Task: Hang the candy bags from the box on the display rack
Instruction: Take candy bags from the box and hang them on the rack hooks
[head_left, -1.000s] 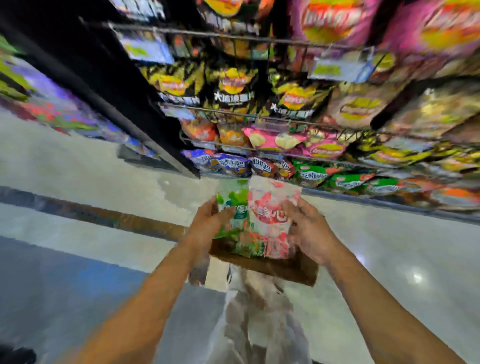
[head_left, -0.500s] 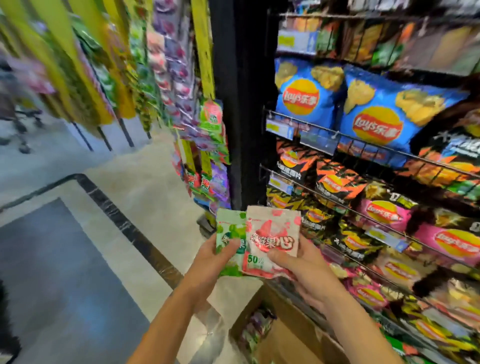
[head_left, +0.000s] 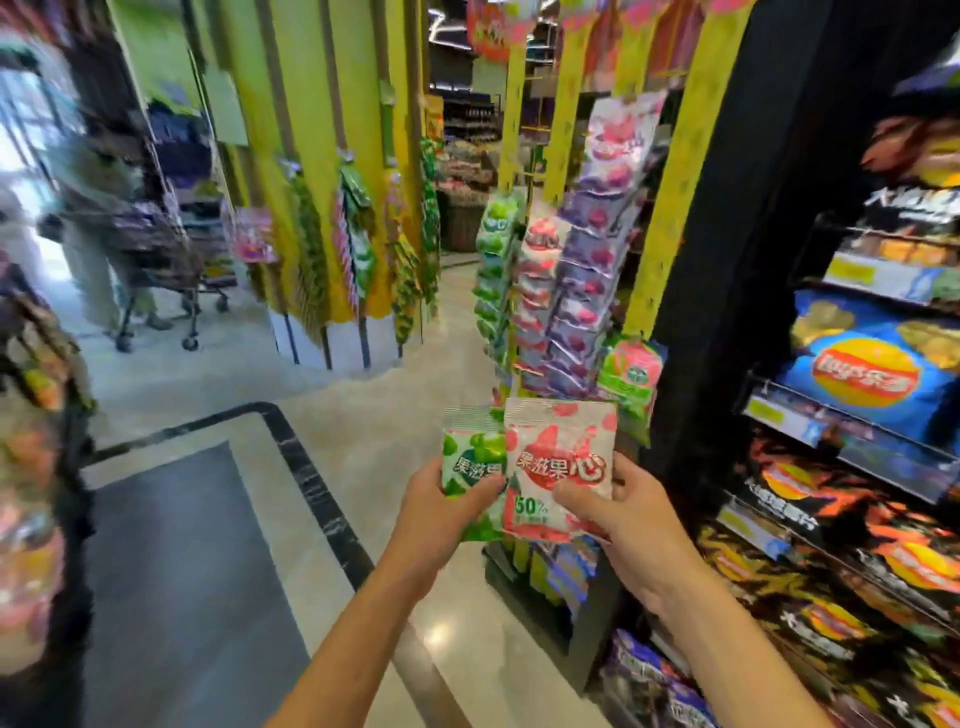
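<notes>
Close in front of the person, in the head view, the left hand (head_left: 441, 512) grips a green candy bag (head_left: 470, 462) and the right hand (head_left: 623, 525) pinches a red candy bag (head_left: 558, 457) that overlaps it. Both bags sit just below the display rack (head_left: 670, 208). The shiny bags might slip and fall, or knock the hanging bags (head_left: 587, 291) loose, since the rack looks crowded.

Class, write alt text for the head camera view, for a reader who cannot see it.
The left hand grips a green candy bag, the right hand a red candy bag, before a display rack hung with similar bags.
</notes>
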